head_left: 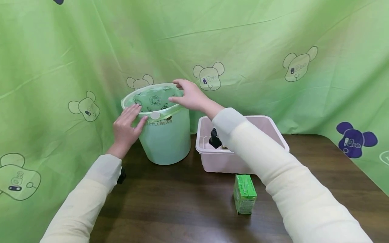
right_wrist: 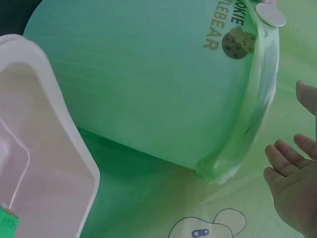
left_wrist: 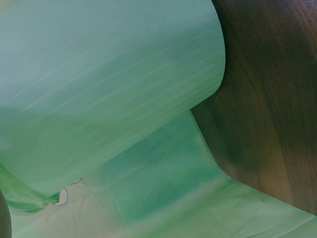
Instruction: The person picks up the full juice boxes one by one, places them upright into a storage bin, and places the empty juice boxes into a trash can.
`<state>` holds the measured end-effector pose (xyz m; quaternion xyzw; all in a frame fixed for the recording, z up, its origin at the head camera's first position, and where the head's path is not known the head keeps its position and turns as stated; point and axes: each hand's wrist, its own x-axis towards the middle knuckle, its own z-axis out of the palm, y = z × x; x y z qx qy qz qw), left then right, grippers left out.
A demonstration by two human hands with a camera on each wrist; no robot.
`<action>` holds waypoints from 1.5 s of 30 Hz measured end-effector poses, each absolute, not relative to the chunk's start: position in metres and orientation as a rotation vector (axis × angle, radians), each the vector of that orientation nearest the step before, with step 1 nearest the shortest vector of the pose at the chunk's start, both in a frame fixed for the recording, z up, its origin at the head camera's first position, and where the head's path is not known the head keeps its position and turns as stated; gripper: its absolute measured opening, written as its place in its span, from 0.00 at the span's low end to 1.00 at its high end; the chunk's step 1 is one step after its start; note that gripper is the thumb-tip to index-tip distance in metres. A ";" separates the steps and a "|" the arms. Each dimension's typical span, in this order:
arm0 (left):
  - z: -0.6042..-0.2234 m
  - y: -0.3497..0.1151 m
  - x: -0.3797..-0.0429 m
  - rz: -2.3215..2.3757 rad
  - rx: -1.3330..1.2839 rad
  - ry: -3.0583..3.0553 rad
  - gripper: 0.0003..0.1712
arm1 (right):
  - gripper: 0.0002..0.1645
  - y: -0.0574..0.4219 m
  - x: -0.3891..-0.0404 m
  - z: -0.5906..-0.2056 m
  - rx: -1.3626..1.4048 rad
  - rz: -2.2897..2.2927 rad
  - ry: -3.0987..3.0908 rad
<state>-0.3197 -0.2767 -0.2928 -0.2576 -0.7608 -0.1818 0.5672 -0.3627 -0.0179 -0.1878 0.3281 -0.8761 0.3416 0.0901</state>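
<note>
A mint-green bin (head_left: 165, 141) with "LITTLEBEAR" lettering stands on the table, its rim tilted into view. A thin green printed bag (head_left: 155, 100) lines it and folds over the rim, where the right wrist view shows the bag's edge (right_wrist: 260, 114) hanging outside. My left hand (head_left: 126, 126) is at the front left of the rim, fingers over the edge and thumb extended toward the front; firm contact is unclear. Over the right side of the rim is my right hand (head_left: 192, 96), fingers and thumb spread, holding nothing. In the right wrist view it appears apart from the bag.
A pale pink basin (head_left: 218, 162) stands right of the bin, partly hidden by my right forearm. In front of it is a small green carton (head_left: 245, 194) on the dark wooden table (head_left: 170, 202). A green curtain (head_left: 249, 40) with bear prints hangs behind.
</note>
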 end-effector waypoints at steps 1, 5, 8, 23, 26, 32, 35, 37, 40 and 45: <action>-0.293 -0.277 -0.320 -0.426 -0.606 -1.790 0.27 | 0.44 -0.015 -0.361 -0.188 0.974 1.027 -2.596; -0.294 -0.277 -0.320 -0.427 -0.611 -1.793 0.28 | 0.43 -0.002 -0.359 -0.191 0.976 1.041 -2.574; -0.294 -0.278 -0.320 -0.425 -0.612 -1.789 0.29 | 0.43 0.007 -0.359 -0.193 0.995 1.040 -2.547; -0.293 -0.278 -0.320 -0.424 -0.613 -1.786 0.29 | 0.41 0.057 -0.337 -0.211 1.005 1.151 -2.463; -0.292 -0.279 -0.320 -0.423 -0.614 -1.788 0.28 | 0.41 0.068 -0.331 -0.216 0.990 1.192 -2.446; -0.292 -0.279 -0.321 -0.421 -0.614 -1.790 0.28 | 0.39 0.087 -0.320 -0.223 0.959 1.236 -2.409; -0.293 -0.279 -0.321 -0.420 -0.611 -1.795 0.29 | 0.38 0.097 -0.313 -0.227 0.944 1.272 -2.390; -0.293 -0.279 -0.321 -0.421 -0.612 -1.797 0.30 | 0.38 0.103 -0.309 -0.231 0.935 1.308 -2.384; -0.293 -0.280 -0.321 -0.418 -0.615 -1.796 0.30 | 0.37 0.110 -0.301 -0.235 0.927 1.362 -2.386; -0.293 -0.282 -0.321 -0.420 -0.609 -1.799 0.28 | 0.37 0.120 -0.288 -0.242 0.924 1.414 -2.392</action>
